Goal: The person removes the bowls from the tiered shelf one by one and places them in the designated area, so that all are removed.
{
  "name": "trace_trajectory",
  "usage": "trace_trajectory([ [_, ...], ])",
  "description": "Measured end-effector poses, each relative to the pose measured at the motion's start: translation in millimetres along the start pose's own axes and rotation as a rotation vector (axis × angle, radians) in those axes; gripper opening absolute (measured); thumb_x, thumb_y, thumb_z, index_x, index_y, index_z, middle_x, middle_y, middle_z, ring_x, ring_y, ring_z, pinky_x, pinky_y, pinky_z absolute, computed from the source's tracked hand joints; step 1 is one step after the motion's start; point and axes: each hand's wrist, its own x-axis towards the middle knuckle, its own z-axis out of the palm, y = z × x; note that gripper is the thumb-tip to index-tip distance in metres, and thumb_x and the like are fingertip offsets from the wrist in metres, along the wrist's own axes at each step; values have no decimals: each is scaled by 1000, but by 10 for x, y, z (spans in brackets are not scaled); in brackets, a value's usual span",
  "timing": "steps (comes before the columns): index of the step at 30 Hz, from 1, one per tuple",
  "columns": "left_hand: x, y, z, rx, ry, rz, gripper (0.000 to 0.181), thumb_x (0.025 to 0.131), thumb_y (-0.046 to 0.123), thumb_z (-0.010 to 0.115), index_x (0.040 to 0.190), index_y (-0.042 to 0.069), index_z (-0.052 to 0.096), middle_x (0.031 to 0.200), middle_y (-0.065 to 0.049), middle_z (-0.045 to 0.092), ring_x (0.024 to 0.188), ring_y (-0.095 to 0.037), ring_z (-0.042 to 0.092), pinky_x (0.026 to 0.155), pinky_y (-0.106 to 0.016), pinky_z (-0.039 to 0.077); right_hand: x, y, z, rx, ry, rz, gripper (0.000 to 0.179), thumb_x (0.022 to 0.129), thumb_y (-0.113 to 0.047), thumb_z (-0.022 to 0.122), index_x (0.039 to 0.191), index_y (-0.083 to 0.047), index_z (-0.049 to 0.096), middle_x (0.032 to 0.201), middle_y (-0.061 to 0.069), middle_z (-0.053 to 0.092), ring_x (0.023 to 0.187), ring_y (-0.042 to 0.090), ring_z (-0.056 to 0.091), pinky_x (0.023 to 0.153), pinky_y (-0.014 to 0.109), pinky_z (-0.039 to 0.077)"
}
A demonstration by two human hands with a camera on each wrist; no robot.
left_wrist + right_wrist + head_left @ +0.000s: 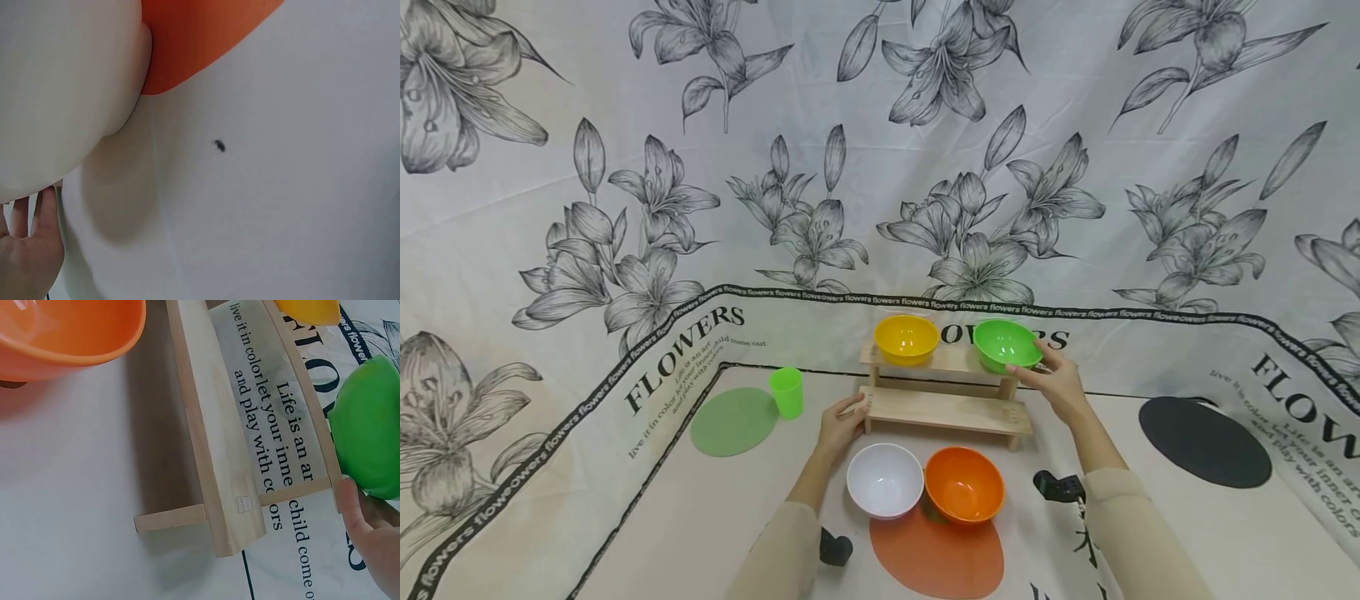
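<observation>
A two-tier wooden shelf (947,409) stands against the back. On its upper tier sit a yellow bowl (907,340) at the left and a green bowl (1004,345) at the right. My right hand (1056,381) holds the green bowl at its right side, thumb in front; in the right wrist view that thumb (353,509) is by the shelf's end. With fairly straight fingers, my left hand (841,425) touches the left end of the lower tier. A white bowl (885,481) and an orange bowl (964,485) stand side by side before the shelf. In the left wrist view, the white bowl (62,81) hides the left fingertips.
Left of the shelf, a green cup (787,392) stands beside a flat green circle (733,422). A flat orange circle (940,558) lies partly under the front bowls. At the right is a flat black circle (1205,442). Flower-printed cloth (880,208) rises behind.
</observation>
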Motion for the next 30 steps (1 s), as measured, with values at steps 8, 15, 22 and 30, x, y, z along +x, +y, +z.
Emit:
trace_trajectory([
  [8, -5, 1, -6, 3, -2, 0, 39, 89, 8, 64, 126, -2, 56, 121, -29, 57, 110, -35, 59, 87, -38, 54, -105, -17, 19, -17, 1, -44, 84, 85, -18, 70, 148, 2, 18, 151, 25, 20, 126, 43, 38, 103, 40, 43],
  [15, -12, -2, -8, 35, -5, 4, 40, 89, 11, 64, 127, -2, 56, 121, -28, 57, 110, -34, 59, 87, -38, 54, -218, -40, -11, 5, -19, -28, 86, 85, -17, 71, 148, 3, 16, 152, 25, 20, 127, 45, 37, 109, 53, 31],
  [22, -1, -2, -17, 48, -14, 3, 41, 90, 14, 64, 128, -1, 55, 121, -27, 58, 108, -31, 61, 86, -37, 54, -324, -91, -32, -30, -40, -65, 85, 85, -18, 71, 147, 3, 17, 153, 21, 19, 129, 41, 38, 103, 27, 42],
  [30, -62, 81, -18, 57, -23, 6, 41, 90, 10, 62, 128, -4, 53, 120, -29, 57, 108, -34, 60, 87, -40, 54, -479, -123, -35, 2, -53, -81, 83, 85, -13, 71, 148, -1, 18, 152, 23, 22, 122, 39, 43, 86, 8, 46],
])
